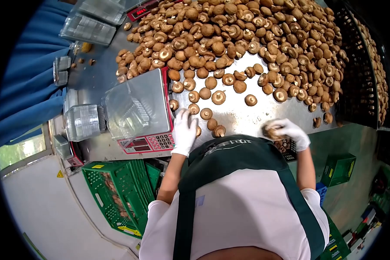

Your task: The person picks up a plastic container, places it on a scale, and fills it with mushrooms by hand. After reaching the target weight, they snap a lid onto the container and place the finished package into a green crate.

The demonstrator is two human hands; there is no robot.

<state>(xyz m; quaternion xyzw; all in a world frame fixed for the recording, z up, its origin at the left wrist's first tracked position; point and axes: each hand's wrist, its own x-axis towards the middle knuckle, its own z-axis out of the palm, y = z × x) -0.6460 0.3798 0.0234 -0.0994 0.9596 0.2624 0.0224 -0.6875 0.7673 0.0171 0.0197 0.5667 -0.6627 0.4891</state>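
My left hand [185, 133], in a white glove, rests at the right edge of a digital scale [148, 144] with its fingers stretched out. A shiitake mushroom [198, 131] shows partly from behind that hand, and several more lie just beyond it. On the scale sits a clear plastic tray [128, 110]. Near the table's front edge, my right hand [289, 131], also gloved, is closed round a brown shiitake mushroom [271, 129], slightly blurred. Loose mushrooms [218, 97] are scattered on the metal table [240, 115] between my hands, caps and stems facing various ways.
A large heap of mushrooms [290, 39] covers the back of the table. Stacked clear trays [84, 122] stand at the left. A black crate [357, 69] borders the right side. Green crates [117, 195] stand below at the left, another green crate [339, 169] at the lower right.
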